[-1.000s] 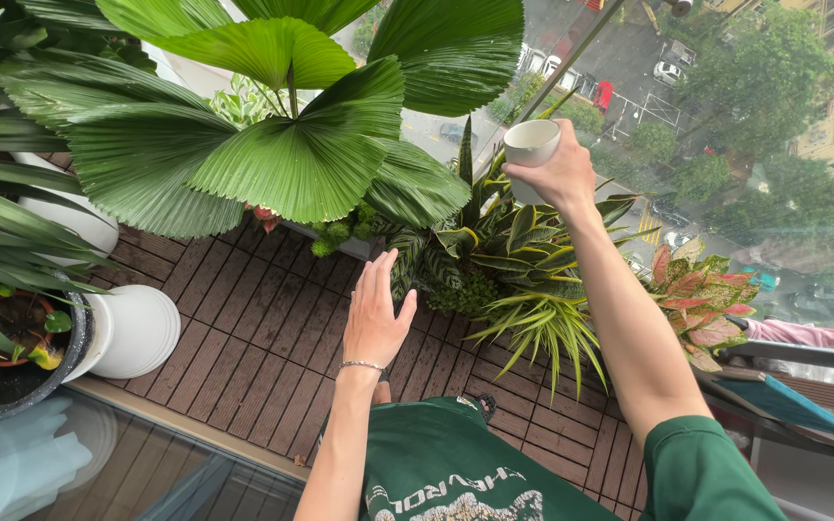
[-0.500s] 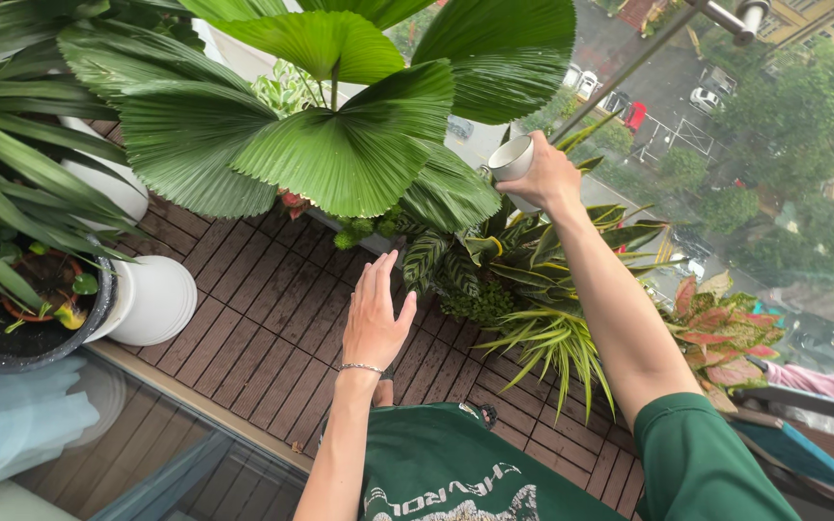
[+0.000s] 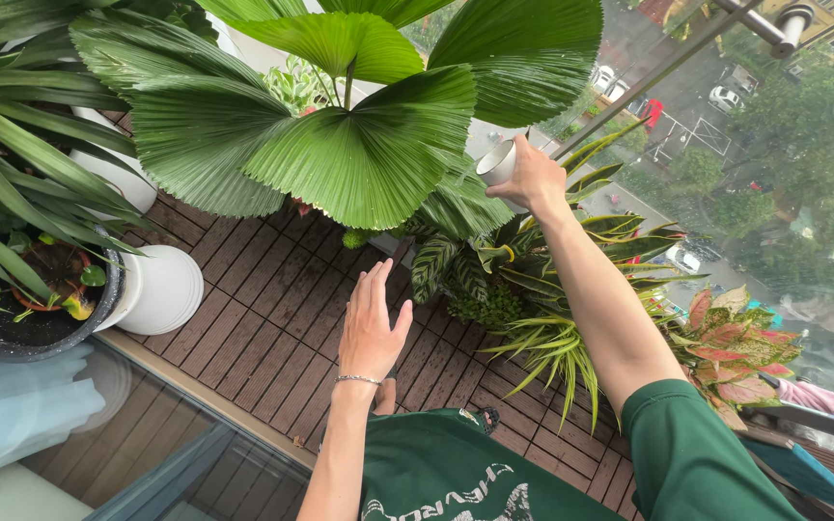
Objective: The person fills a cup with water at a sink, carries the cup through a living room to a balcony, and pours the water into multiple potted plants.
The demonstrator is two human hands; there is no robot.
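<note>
The person's right hand (image 3: 533, 178) is raised over the plants and grips a small white ceramic cup (image 3: 495, 162), fingers wrapped round its side; the cup is tipped so that its open mouth faces left, towards the large fan-shaped green palm leaves (image 3: 359, 154). The cup hangs above the far edge of the brown slatted wooden deck (image 3: 272, 318), just over a cluster of striped, yellow-edged green foliage plants (image 3: 533, 280) that stand along the glass balustrade (image 3: 726, 174).

The left hand (image 3: 371, 328) is empty, held flat with the fingers together and slightly spread at the thumb, palm down above the middle of the deck and touching nothing. A thin silver chain bracelet (image 3: 357, 379) circles its wrist. Both arms come out of dark green short sleeves (image 3: 697, 453).

At the left edge of the deck a round white pot (image 3: 156, 289) stands beside a dark grey bowl-shaped planter (image 3: 12, 338) filled with soil and small leaves, with long strap-like green leaves (image 3: 21, 174) arching over it. By the right end of the balustrade grows a plant with pink and red mottled leaves (image 3: 736, 342). No packages, labels or signs show among the pots.
</note>
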